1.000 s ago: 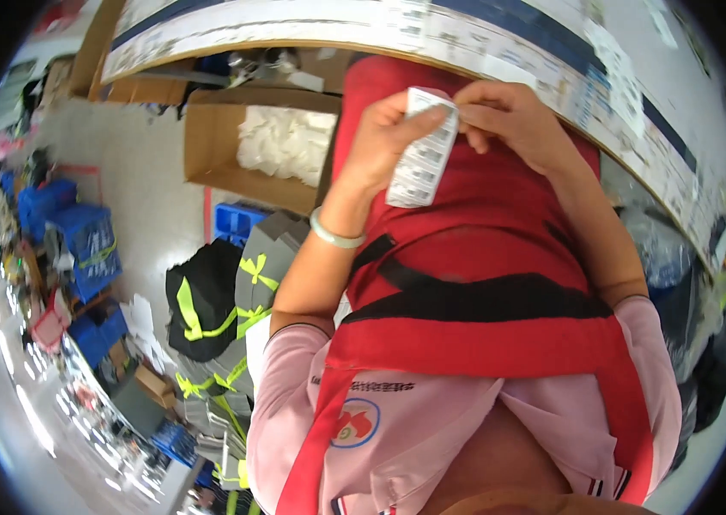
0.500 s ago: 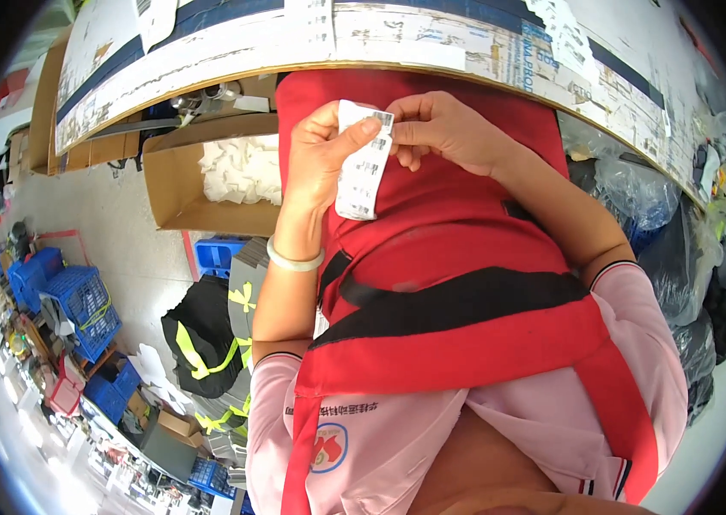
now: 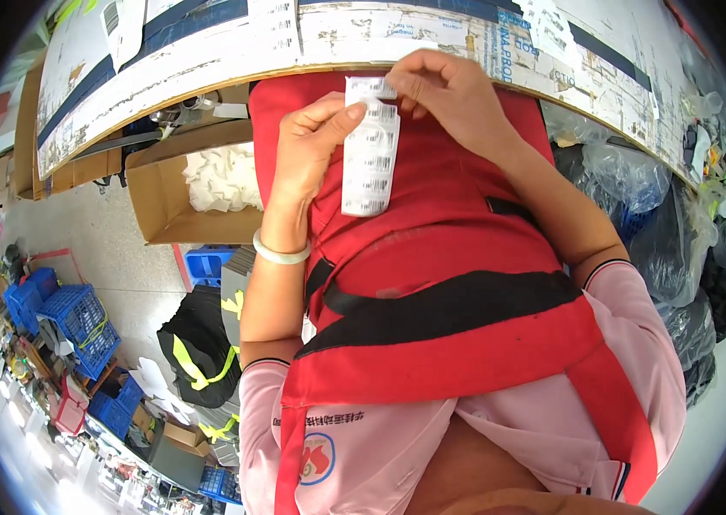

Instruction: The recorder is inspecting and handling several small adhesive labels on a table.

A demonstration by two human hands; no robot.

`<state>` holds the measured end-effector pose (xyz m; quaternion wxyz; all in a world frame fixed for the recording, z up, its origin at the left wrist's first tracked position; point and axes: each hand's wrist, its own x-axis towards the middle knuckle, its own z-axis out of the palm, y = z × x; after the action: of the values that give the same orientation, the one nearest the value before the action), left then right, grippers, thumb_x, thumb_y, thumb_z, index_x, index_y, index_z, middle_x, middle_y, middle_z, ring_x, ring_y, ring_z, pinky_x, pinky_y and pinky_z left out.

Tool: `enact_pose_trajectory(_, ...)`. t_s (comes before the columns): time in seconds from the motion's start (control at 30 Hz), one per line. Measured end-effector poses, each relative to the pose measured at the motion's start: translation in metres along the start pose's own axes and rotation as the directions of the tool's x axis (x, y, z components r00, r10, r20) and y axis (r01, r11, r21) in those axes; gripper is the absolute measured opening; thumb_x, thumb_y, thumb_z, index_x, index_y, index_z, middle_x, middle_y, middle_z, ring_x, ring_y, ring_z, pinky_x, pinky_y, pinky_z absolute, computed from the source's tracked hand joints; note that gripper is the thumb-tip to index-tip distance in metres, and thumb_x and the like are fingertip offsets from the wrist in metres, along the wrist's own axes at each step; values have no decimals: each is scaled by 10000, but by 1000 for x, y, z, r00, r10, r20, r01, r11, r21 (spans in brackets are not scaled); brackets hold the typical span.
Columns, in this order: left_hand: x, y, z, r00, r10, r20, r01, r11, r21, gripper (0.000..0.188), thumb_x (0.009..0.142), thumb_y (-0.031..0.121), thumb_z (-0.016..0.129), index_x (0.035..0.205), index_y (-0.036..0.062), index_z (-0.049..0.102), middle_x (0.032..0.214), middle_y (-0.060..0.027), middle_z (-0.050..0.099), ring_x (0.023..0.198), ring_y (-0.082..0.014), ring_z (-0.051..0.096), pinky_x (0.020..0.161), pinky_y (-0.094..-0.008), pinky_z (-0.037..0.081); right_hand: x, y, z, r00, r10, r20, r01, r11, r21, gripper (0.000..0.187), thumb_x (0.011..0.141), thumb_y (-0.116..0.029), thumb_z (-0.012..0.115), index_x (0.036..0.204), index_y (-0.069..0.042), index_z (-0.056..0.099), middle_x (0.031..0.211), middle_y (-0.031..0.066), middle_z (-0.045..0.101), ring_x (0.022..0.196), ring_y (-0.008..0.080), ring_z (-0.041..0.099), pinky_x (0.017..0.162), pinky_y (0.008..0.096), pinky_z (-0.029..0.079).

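My left hand (image 3: 309,142) is closed on a white strip of barcode labels (image 3: 370,163), its thumb lying across the upper left edge. The strip hangs toward me in front of the red apron (image 3: 431,184), with several printed labels facing up. At its far end the top barcode label (image 3: 370,88) sits at a slight angle to the rest. My right hand (image 3: 457,99) pinches that label's right end between thumb and forefinger, the other fingers curled under. Whether the label has come off its backing, I cannot tell.
A worn white tabletop (image 3: 200,73) crosses the far side, with label sheets (image 3: 273,26) on it. Left of my lap stands a cardboard box (image 3: 152,202) of white scraps (image 3: 221,178). Clear plastic bags (image 3: 672,232) are heaped at right; blue crates (image 3: 79,322) stand on the floor at far left.
The strip has turned to show its labels more squarely. My right hand has moved up to the strip's far end and pinches the top label there.
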<state>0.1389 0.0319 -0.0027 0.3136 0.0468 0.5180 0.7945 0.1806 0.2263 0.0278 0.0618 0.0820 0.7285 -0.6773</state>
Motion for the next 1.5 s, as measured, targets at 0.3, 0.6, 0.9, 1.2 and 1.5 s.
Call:
enact_pose_trajectory(0.3,-1,-25,-42,978,-148,-149,117,973,-201,147,889,78,630,977,-34,666,871,-98,693,730,-127,662,641,-231,542,34,-9,-52,991,126,-48,-131,985,-114,156,907,-122,592,899,32,612,704,82,624,574,133,606,512,228,503)
enact_pose_trajectory(0.6,2,-27,-43,983,-142,-113,114,968,-223,146,888,74,630,971,-42,662,864,-102,691,735,-137,663,645,-238,544,45,-10,-52,983,182,3,-181,980,-77,148,894,-91,599,865,53,618,697,91,628,558,133,601,498,233,506)
enact_pose_trajectory(0.9,2,-30,-43,981,-139,-136,105,968,-230,154,888,71,631,985,-45,657,867,-105,691,744,-137,662,662,-238,542,49,-14,-48,966,257,-32,-258,955,-146,145,892,-82,595,862,58,620,693,98,636,564,140,611,497,240,513)
enact_pose_trajectory(1.2,3,-33,-47,984,-126,-123,103,980,-172,167,889,119,636,991,-11,662,900,-106,698,762,-156,674,685,-258,552,50,-13,-49,969,245,-29,-246,952,-180,162,887,-95,607,850,61,628,698,105,638,564,145,614,495,247,517)
enact_pose_trajectory(1.5,2,-32,-45,981,-134,-141,101,970,-223,149,880,68,642,977,-43,660,869,-113,692,740,-145,665,652,-236,543,50,-13,-47,973,229,-26,-230,955,-185,158,878,-90,603,849,64,625,706,107,638,565,147,615,496,251,521)
